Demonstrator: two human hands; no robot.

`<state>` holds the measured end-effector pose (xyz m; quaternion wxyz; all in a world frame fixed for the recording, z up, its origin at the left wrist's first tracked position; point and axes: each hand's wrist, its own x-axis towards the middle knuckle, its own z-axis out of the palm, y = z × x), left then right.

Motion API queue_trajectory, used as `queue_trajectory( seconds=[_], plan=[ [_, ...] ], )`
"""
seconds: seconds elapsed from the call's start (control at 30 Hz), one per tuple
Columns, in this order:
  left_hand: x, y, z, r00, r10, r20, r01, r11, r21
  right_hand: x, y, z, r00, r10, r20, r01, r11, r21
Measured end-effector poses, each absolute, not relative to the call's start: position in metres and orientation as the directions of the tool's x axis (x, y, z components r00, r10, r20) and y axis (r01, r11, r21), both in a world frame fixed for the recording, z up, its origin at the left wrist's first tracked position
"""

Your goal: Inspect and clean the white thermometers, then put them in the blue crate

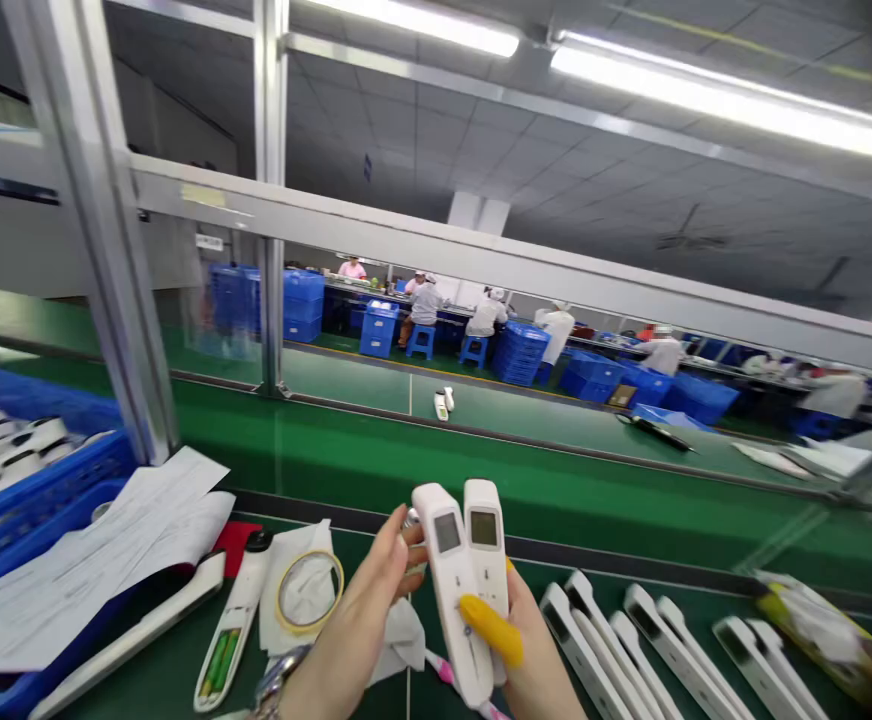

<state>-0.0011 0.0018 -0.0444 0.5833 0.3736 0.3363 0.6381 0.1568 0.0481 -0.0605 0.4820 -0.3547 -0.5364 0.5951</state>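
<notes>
My right hand point(515, 640), a yellow finger cot on its thumb, grips two white handheld thermometers side by side. The left one point(451, 590) overlaps the other point(484, 510), and their small grey screens face me. Beside the thermometers' heads, my left hand point(368, 610) has its fingers stretched out and holds nothing; whether the fingertips touch the left thermometer is unclear. Left of that hand lie a roll of tape point(281, 598) on white paper and an opened thermometer point(235, 620) showing green batteries.
Several white thermometers point(650, 640) lie in a row at right, near a yellow plastic packet point(818, 625). Blue crates point(106, 465) and printed sheets point(98, 565) occupy the left. A metal post point(102, 230) rises there. Beyond, thermometers point(442, 404) rest on a green belt point(346, 385); people sit farther back.
</notes>
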Motion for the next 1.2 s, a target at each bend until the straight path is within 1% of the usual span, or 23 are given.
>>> queue_trajectory(
  seconds=[0.03,0.1,0.2,0.3,0.37,0.47,0.63,0.77,0.87,1.03,1.2],
  plan=[
    [0.004,0.001,-0.044,-0.018,0.998,0.062,-0.595,-0.060,0.801,0.144,0.038,-0.050,-0.317,0.945,0.084,-0.261,-0.002,-0.965],
    [0.008,-0.003,-0.040,-0.051,0.998,0.030,-0.732,-0.057,0.679,0.125,0.024,-0.035,-0.384,0.923,-0.011,-0.312,-0.141,-0.940],
    [0.003,-0.007,-0.035,-0.138,0.989,-0.043,-0.810,-0.088,0.579,0.113,0.018,-0.031,-0.431,0.887,-0.164,-0.337,-0.327,-0.883],
    [-0.005,-0.006,-0.034,-0.111,0.992,-0.063,-0.848,-0.061,0.527,0.112,0.023,-0.043,-0.432,0.879,-0.199,-0.363,-0.372,-0.854],
    [-0.008,-0.002,-0.035,-0.107,0.992,-0.061,-0.846,-0.058,0.530,0.114,0.027,-0.052,-0.422,0.890,-0.173,-0.391,-0.351,-0.851],
    [-0.008,0.002,-0.035,-0.151,0.985,-0.077,-0.811,-0.079,0.579,0.116,0.033,-0.061,-0.421,0.899,-0.125,-0.418,-0.314,-0.853],
    [-0.005,0.000,-0.035,-0.187,0.982,-0.003,-0.752,-0.141,0.643,0.117,0.036,-0.064,-0.444,0.891,-0.094,-0.437,-0.307,-0.845],
    [-0.004,-0.003,-0.035,-0.222,0.975,0.023,-0.752,-0.187,0.633,0.114,0.032,-0.058,-0.476,0.875,-0.085,-0.498,-0.347,-0.795],
    [-0.003,-0.002,-0.034,-0.210,0.977,0.039,-0.762,-0.188,0.619,0.113,0.030,-0.055,-0.485,0.872,-0.064,-0.541,-0.356,-0.762],
    [-0.001,-0.001,-0.034,-0.202,0.979,0.017,-0.758,-0.167,0.631,0.115,0.034,-0.054,-0.479,0.871,-0.108,-0.549,-0.393,-0.737],
    [0.001,-0.001,-0.037,-0.206,0.978,0.039,-0.765,-0.186,0.616,0.116,0.034,-0.047,-0.473,0.866,-0.161,-0.536,-0.428,-0.728]
  ],
)
